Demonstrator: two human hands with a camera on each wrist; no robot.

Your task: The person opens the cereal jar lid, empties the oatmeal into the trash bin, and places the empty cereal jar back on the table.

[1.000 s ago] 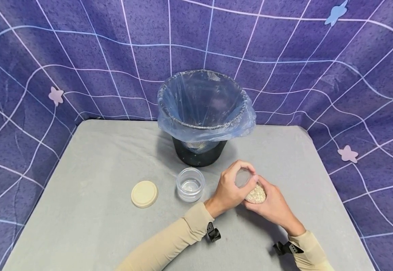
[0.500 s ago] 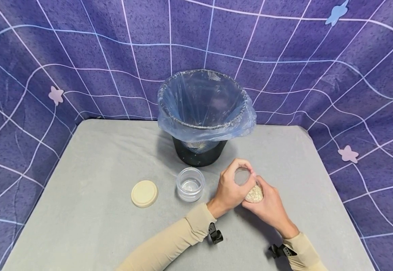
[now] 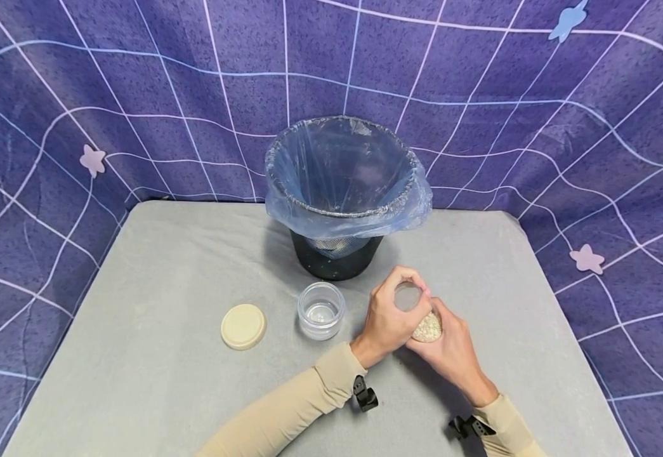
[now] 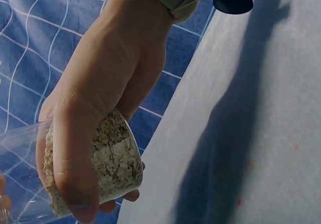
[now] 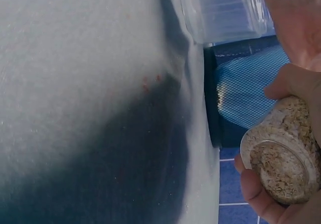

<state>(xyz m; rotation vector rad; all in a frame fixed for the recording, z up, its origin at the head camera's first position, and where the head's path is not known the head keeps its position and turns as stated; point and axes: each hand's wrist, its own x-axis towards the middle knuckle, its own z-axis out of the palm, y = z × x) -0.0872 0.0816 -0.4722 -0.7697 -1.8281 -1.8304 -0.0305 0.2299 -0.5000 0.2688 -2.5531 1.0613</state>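
Observation:
My right hand (image 3: 451, 352) grips the lower end of a clear jar (image 4: 25, 148) that is partly filled with oat flakes (image 3: 428, 327). My left hand (image 3: 385, 320) curls its fingers and thumb round the jar's clear upper end. The jar is tilted above the table, with its base (image 5: 283, 171) showing in the right wrist view and the flakes packed against that end. A second clear jar (image 3: 321, 311), lidless and without contents, stands upright left of my hands. Further left a cream round lid (image 3: 243, 327) lies flat.
Behind the jars stands a black mesh bin (image 3: 337, 260), lined with a blue plastic bag (image 3: 342, 222) folded over its rim. A grey cloth covers the table (image 3: 154, 317). Purple patterned fabric (image 3: 194, 114) encloses the back and sides.
Both hands and the jar of oats have shifted slightly to the left, the right hand a little more. The lidless jar, lid and bin stay in place.

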